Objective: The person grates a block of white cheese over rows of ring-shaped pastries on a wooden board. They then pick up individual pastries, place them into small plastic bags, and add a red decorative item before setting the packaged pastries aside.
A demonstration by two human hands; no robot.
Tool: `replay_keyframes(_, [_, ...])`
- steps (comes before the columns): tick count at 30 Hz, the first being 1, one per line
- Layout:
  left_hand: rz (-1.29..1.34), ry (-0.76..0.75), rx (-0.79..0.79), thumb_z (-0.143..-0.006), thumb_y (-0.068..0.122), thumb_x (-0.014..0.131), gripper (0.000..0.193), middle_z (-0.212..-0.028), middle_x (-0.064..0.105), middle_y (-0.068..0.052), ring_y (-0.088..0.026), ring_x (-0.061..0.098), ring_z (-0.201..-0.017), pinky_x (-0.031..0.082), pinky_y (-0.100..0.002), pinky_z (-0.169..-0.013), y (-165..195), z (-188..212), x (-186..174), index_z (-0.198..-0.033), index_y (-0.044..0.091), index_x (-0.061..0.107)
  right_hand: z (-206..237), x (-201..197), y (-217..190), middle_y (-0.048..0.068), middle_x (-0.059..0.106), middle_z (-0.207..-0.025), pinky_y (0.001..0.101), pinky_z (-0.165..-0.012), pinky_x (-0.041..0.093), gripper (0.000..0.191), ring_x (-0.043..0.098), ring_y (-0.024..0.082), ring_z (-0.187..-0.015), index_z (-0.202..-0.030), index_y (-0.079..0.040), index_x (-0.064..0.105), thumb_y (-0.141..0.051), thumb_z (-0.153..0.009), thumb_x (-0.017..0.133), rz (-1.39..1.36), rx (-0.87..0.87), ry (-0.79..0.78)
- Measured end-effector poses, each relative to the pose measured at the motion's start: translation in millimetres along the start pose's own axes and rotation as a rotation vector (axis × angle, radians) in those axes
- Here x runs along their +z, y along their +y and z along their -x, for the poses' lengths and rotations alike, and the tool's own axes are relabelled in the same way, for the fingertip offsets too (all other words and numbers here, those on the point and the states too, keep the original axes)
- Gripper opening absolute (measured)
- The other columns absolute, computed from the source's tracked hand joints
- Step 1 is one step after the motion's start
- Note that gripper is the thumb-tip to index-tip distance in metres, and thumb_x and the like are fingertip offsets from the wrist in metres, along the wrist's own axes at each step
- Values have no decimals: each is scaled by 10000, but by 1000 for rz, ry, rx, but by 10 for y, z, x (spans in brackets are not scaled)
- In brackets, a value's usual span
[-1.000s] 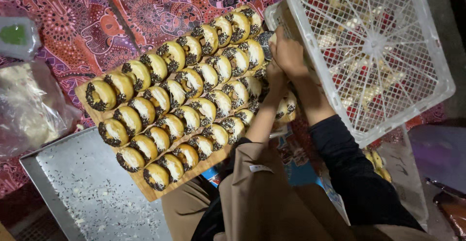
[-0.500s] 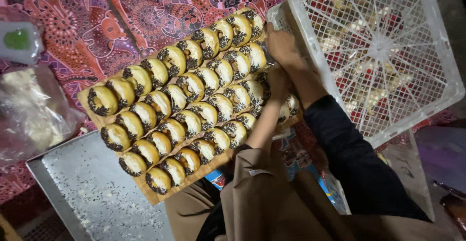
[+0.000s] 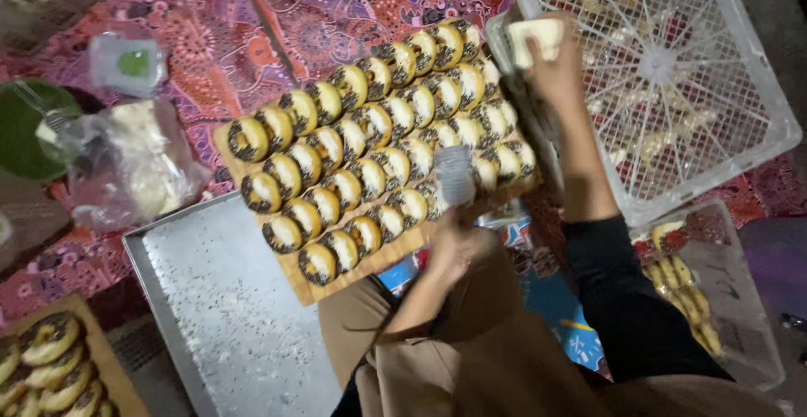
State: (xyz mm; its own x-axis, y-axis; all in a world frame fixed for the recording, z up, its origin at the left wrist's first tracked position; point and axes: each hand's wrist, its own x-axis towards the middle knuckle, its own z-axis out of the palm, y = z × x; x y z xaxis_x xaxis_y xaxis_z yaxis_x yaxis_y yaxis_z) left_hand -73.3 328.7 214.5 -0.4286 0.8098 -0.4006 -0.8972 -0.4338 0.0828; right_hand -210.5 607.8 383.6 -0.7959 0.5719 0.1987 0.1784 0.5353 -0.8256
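Observation:
A wooden board (image 3: 304,289) carries several rows of ring pastries (image 3: 353,156) with dark topping and lies across my lap. My left hand (image 3: 454,247) is at the board's near edge and grips a small clear plastic piece (image 3: 456,175) held over the pastries. My right hand (image 3: 556,71) reaches up to the corner of a white plastic crate (image 3: 740,106) and holds a pale cream block (image 3: 533,37). A black sleeve covers my right forearm, and brown cloth hangs over my left arm.
A metal tray (image 3: 210,308) dusted with crumbs lies left of the board. A plastic bag (image 3: 126,165), a small tub with a green lid (image 3: 126,64) and a green dish (image 3: 23,131) sit farther left. More pastries (image 3: 50,366) are at bottom left, yellow ones (image 3: 685,287) at right.
My right hand has risen to the crate's corner with the pale block. My left hand has lifted the clear plastic piece over the board. The view has moved closer and shifted.

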Motion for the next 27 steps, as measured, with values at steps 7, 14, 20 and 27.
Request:
replay_keyframes(7, [-208,608,410,-1028,425,477,256,-546,307,89,-47,271,-401,209,-195,-341,1749,3373,-1004,-972,192,568,1602,-815,-355,41,658,-982,184,-428,367,215,545,74,-598,-1307,-126,562,-246,-1133,604,-626,296,134])
replay_keyframes(14, [569,562,701,-983,254,467,174,-597,310,58,-82,275,-478,253,-249,-430,1430,3767,-2085,-840,158,448,2764,-573,281,57,615,-832,194,-399,345,310,518,96,-516,-1275,-68,629,-329,-1121,564,-917,525,-3])
replay_keyframes(20, [744,336,658,-936,132,455,94,-620,322,47,-97,266,-508,261,-279,-460,1536,3742,-2084,-861,98,499,3233,207,516,101,623,-806,252,-470,423,317,532,147,-548,-1262,-26,602,-306,-1140,517,-1543,733,-398])
replay_keyframes(27, [-16,438,734,-1046,293,560,254,-592,316,96,-15,228,-420,167,-203,-337,1431,3409,-1181,-827,174,509,3252,1337,-944,171,644,-955,304,-598,505,410,600,234,-714,-1353,-2,515,-256,-1032,489,-1430,871,-599])
